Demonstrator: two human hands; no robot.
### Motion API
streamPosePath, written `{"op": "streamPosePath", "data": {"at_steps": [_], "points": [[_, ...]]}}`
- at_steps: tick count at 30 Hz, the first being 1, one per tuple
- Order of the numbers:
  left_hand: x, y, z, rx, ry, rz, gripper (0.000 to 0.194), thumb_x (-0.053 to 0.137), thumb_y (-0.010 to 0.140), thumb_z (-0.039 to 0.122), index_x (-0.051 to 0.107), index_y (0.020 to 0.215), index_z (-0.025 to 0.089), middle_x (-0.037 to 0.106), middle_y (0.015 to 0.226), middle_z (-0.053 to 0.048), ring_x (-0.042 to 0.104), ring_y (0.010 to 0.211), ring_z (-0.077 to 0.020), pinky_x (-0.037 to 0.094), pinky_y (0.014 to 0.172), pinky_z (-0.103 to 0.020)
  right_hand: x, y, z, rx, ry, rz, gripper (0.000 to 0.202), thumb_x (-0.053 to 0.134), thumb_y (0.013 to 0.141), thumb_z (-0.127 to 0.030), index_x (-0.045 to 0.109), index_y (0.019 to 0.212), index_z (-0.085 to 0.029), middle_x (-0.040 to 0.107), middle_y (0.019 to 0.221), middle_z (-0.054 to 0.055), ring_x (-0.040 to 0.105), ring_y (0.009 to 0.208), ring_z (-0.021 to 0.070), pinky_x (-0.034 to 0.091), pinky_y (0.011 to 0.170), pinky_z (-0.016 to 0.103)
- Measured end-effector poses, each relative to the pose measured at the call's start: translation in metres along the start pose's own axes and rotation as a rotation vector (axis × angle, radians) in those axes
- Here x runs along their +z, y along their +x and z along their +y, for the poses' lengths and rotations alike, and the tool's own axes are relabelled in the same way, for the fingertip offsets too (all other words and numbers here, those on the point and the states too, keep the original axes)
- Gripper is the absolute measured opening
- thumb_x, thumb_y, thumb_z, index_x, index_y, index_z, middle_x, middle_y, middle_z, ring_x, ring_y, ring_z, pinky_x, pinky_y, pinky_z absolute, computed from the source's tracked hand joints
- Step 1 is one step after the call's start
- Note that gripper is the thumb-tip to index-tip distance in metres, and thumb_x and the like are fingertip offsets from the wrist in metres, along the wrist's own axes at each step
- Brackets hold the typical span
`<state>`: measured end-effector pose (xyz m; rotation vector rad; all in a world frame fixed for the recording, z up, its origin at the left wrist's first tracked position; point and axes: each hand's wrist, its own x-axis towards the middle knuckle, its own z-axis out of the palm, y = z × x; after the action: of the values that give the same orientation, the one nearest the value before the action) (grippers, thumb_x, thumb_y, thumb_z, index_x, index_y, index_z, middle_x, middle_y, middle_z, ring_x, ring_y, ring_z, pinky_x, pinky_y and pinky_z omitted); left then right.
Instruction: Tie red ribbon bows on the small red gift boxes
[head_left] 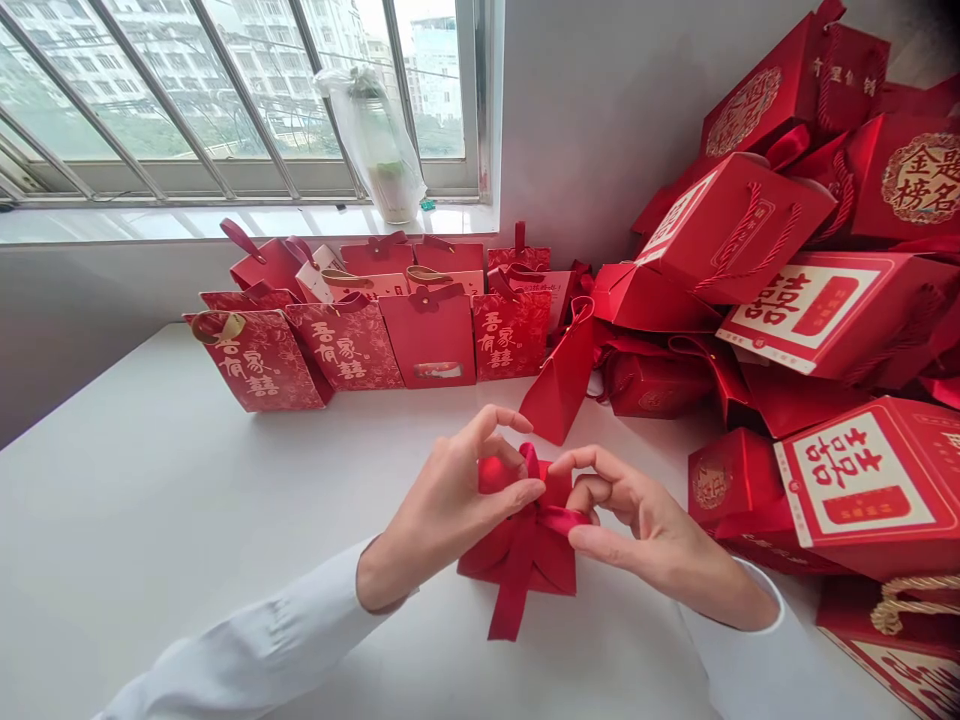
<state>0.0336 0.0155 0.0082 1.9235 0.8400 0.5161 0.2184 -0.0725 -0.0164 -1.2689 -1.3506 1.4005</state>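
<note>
A small red gift box [555,575] lies on the white table in front of me, with a red ribbon [511,600] crossing its top. One ribbon tail hangs over the near side of the box. My left hand [469,475] pinches the ribbon near its crossing, thumb and fingers meeting above the box. On the other side, my right hand [634,520] grips a ribbon loop between thumb and bent fingers, while its index finger reaches toward the middle. The far part of the box is partly hidden by both hands.
Upright red gift boxes [427,340] stand in rows at the back of the white table [187,540]. A large pile of red boxes [862,480] fills the right side. A leaning red box [559,385] stands just beyond my hands. A bagged cup [394,170] sits on the windowsill.
</note>
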Motion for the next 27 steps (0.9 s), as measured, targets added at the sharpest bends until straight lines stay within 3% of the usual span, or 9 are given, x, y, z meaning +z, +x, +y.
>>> {"op": "streamPosePath", "data": {"at_steps": [3,6,9,17,23,27], "points": [[0.002,-0.004,0.004,-0.003,0.093,-0.008,0.034,0.060,0.081,0.037,0.045,0.110,0.025,0.063,0.088,0.001,0.060,0.084,-0.0187,0.046,0.073,-0.030,-0.002,0.000,-0.002,-0.012,0.008,-0.004,0.033,0.059,0.084,-0.024,0.046,0.114,-0.023,0.054,0.078,-0.002,0.050,0.075,0.0138,0.040,0.076,0.030],[0.004,-0.006,0.006,0.002,0.195,-0.004,0.037,0.061,0.080,0.031,0.044,0.112,0.027,0.062,0.093,0.000,0.056,0.096,-0.0224,0.043,0.083,-0.037,-0.002,0.000,-0.003,-0.033,0.042,-0.003,0.032,0.058,0.085,-0.025,0.046,0.114,-0.023,0.054,0.080,-0.001,0.050,0.078,0.0141,0.041,0.076,0.029],[0.005,-0.006,0.004,0.001,0.227,-0.025,0.038,0.056,0.081,0.022,0.042,0.116,0.027,0.061,0.093,-0.001,0.056,0.096,-0.0220,0.041,0.087,-0.039,-0.002,0.001,0.000,-0.054,0.090,-0.021,0.032,0.057,0.085,-0.027,0.046,0.115,-0.023,0.053,0.080,0.000,0.049,0.077,0.0142,0.041,0.073,0.028],[0.004,-0.004,0.003,-0.009,0.262,-0.086,0.046,0.056,0.079,0.019,0.039,0.120,0.027,0.059,0.089,0.000,0.054,0.092,-0.0210,0.038,0.088,-0.039,0.001,0.003,0.006,-0.021,0.138,-0.003,0.031,0.056,0.085,-0.024,0.046,0.114,-0.023,0.047,0.071,-0.004,0.043,0.067,0.0110,0.037,0.068,0.025],[0.006,-0.004,-0.001,-0.003,0.262,-0.081,0.048,0.056,0.079,0.020,0.038,0.123,0.026,0.058,0.088,-0.001,0.051,0.093,-0.0222,0.038,0.088,-0.041,0.007,0.004,0.005,0.015,0.029,0.029,0.028,0.054,0.086,-0.021,0.046,0.113,-0.023,0.046,0.066,-0.006,0.043,0.064,0.0105,0.035,0.065,0.025],[0.006,-0.006,0.000,0.014,0.165,-0.090,0.047,0.056,0.080,0.020,0.039,0.124,0.027,0.060,0.093,-0.001,0.052,0.096,-0.0216,0.038,0.090,-0.040,0.006,0.005,0.008,-0.015,-0.080,0.099,0.026,0.054,0.087,-0.029,0.049,0.112,-0.023,0.047,0.064,-0.005,0.044,0.064,0.0123,0.036,0.067,0.027]]}}
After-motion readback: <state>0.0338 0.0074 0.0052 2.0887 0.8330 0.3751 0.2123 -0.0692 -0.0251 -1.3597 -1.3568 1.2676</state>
